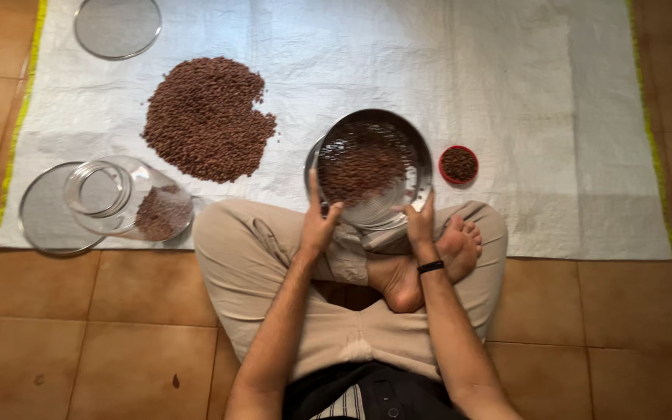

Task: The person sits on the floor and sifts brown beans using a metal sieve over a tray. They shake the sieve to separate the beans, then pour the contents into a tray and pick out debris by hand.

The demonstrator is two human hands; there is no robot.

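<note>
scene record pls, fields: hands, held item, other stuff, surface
left hand: grips near-left rim of sieve
right hand: grips near-right rim of sieve
sieve: round metal, tilted, brown grains inside
pile: brown grains loose on sheet, left of sieve
red bowl: grains in it, right of sieve
jar: clear, on its side, some grains inside
sheet: white, on tiled floor

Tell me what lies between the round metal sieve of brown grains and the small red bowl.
In the head view, only a narrow strip of bare white cloth separates the round metal sieve from the small red bowl.
</note>
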